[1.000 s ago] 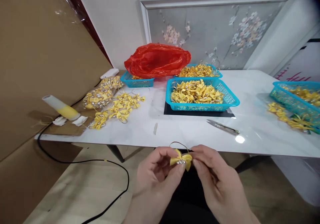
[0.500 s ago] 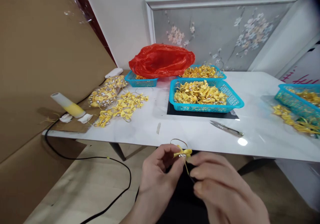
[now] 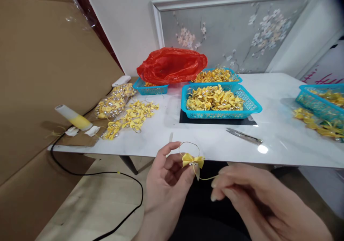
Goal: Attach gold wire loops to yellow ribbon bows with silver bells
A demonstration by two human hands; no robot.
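A brown cardboard sheet (image 3: 40, 72) fills the left of the frame, and the white marble-look table (image 3: 204, 144) crosses the middle. At upper centre a red plastic bag (image 3: 172, 64) slumps over a small blue basket (image 3: 152, 88). Just right of it stands a second basket of yellow pieces (image 3: 216, 75), and in front of that, on a black mat (image 3: 188, 119), a larger blue basket of yellow bows (image 3: 219, 103). Another blue basket (image 3: 321, 103) sits at the right edge. Loose yellow bows (image 3: 131, 115) lie on the table's left part, near a glue gun (image 3: 73, 117) whose black cord (image 3: 107, 183) trails over the floor. Small snips (image 3: 244, 136) lie at centre right.

At lower centre, the left hand (image 3: 166, 183) pinches a single yellow bow (image 3: 192, 160) between thumb and fingertips, other fingers loosely curled; the bow hangs just below the table's near edge, a thin wire ring (image 3: 189, 148) rising from it. The right hand (image 3: 255, 198), at lower right, is curled, fingertips closed on a thin yellow thread (image 3: 208, 178) running from the bow.
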